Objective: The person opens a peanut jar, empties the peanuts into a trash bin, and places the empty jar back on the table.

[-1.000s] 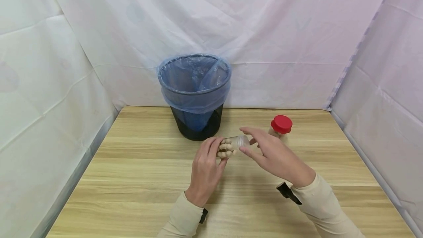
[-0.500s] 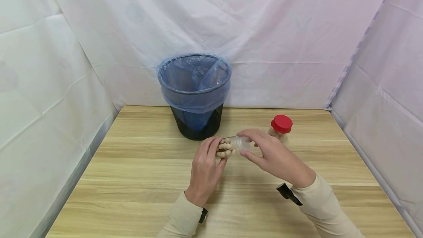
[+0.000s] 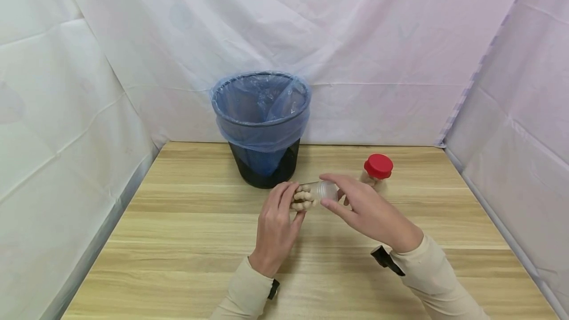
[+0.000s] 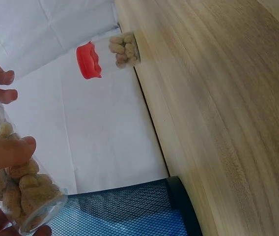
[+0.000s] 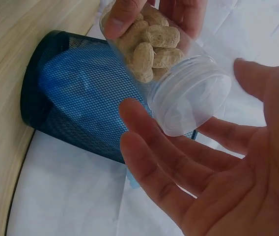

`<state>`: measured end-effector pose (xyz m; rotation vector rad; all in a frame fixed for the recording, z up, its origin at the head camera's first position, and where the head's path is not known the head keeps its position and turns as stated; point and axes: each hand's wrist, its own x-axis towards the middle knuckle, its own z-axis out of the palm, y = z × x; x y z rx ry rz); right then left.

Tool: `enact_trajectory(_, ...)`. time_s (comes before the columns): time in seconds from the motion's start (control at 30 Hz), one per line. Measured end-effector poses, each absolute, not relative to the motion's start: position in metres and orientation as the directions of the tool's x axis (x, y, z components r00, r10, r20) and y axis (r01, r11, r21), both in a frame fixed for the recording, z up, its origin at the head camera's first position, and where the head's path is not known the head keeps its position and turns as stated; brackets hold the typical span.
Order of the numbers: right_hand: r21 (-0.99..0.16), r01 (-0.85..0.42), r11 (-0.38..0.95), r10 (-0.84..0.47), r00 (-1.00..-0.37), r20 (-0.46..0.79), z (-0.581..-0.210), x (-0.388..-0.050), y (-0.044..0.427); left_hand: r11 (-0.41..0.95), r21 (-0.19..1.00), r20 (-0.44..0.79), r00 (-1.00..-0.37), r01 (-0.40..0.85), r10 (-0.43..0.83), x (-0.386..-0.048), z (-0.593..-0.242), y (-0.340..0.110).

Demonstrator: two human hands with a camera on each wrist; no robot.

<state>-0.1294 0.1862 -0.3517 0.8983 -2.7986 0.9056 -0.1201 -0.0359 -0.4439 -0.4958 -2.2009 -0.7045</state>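
Note:
My left hand (image 3: 276, 223) grips the body of a clear plastic jar (image 5: 171, 86), its fingers and thumb curled round it. Several unshelled peanuts (image 5: 161, 37) lie inside the jar, toward its base. The jar is tilted on its side above the table, and a clear lid (image 5: 193, 96) at its end faces my right hand (image 3: 364, 209). Around that lid, the right hand's fingers (image 5: 152, 167) and thumb are spread, with a gap to it visible in the right wrist view. In the left wrist view, the left thumb (image 4: 12, 151) lies across the jar.
Behind the hands stands a black mesh bin (image 3: 291, 159) lined with a blue bag (image 3: 266, 137). A second jar of peanuts with a red lid (image 3: 379, 166) stands upright beyond the right hand. White sheets (image 3: 378, 38) enclose the wooden table (image 3: 186, 241) at the back and sides.
Half a second ago the right fingers and thumb were closer about the lid; now they are spread wider, much as one second ago. The left hand and jar hardly move.

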Motion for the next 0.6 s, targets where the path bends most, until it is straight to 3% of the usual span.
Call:
enact_trajectory(0.13,-0.509,-0.574,0.641,-0.524,-0.812,0.257,-0.3532,-0.1288,0.1861,0.771,0.324,0.766,-0.631,0.548,0.127,-0.1206,-0.4444,-0.0354)
enact_trajectory(0.43,-0.335,-0.704,0.626,-0.585,-0.709,0.394,-0.3552,-0.1264,0.1872,0.763,0.338,0.754,-0.644,0.551,0.132,-0.1197,-0.4469,-0.0351)
enact_trajectory(0.6,-0.371,-0.66,0.653,-0.558,-0.751,0.353,-0.3524,-0.1253,0.1873,0.763,0.332,0.765,-0.632,0.555,0.128,-0.1201,-0.4467,-0.035)
